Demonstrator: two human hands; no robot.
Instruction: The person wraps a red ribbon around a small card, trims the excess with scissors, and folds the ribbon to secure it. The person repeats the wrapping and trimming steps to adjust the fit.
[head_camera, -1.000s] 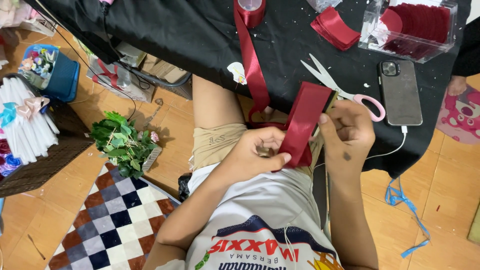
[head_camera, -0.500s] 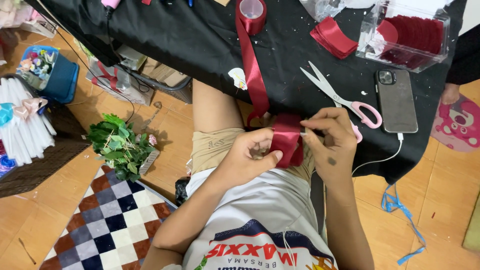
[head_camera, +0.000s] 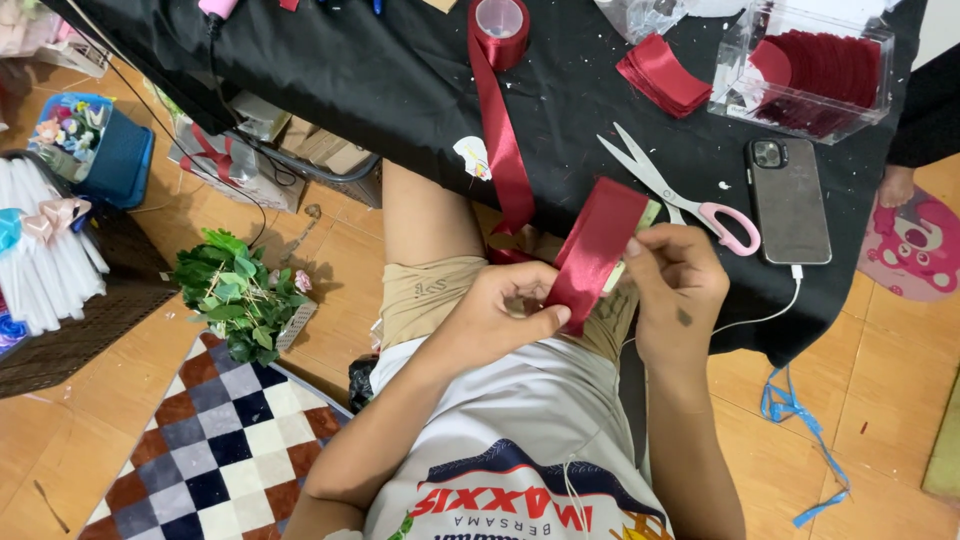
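Left hand (head_camera: 500, 315): one, curled, thumb and fingers pinching the lower end of the ribbon strip, over the lap.
Right hand (head_camera: 675, 285): one, fingers bent and pinching the strip's right edge near its upper part.
Ribbon strip (head_camera: 597, 250): one, dark red satin, held flat and slanting between both hands, just in front of the table edge; lower end in the left hand, upper end near the scissors.
Shorts (head_camera: 430, 290): one pair, tan, under the hands.
Table (head_camera: 380, 90): one, covered in black cloth, speckled with white bits.
Scissors (head_camera: 690, 195): one pair, pink handles, blades apart, lying on the cloth just beyond the right hand.
Phone (head_camera: 790, 200): one, dark, face down beside the scissors, a white cable at its near end.
Ribbon trail (head_camera: 500, 140): one long red length running from the lap up across the cloth to the roll.
Ribbon roll (head_camera: 500, 25): one, red, at the far edge.
Pile of cut red pieces (head_camera: 662, 75): one stack, exact count not clear.
Clear box (head_camera: 810, 70): one, holding more red pieces, far right.
Green leaves (head_camera: 230, 295): one bunch on the floor, left.
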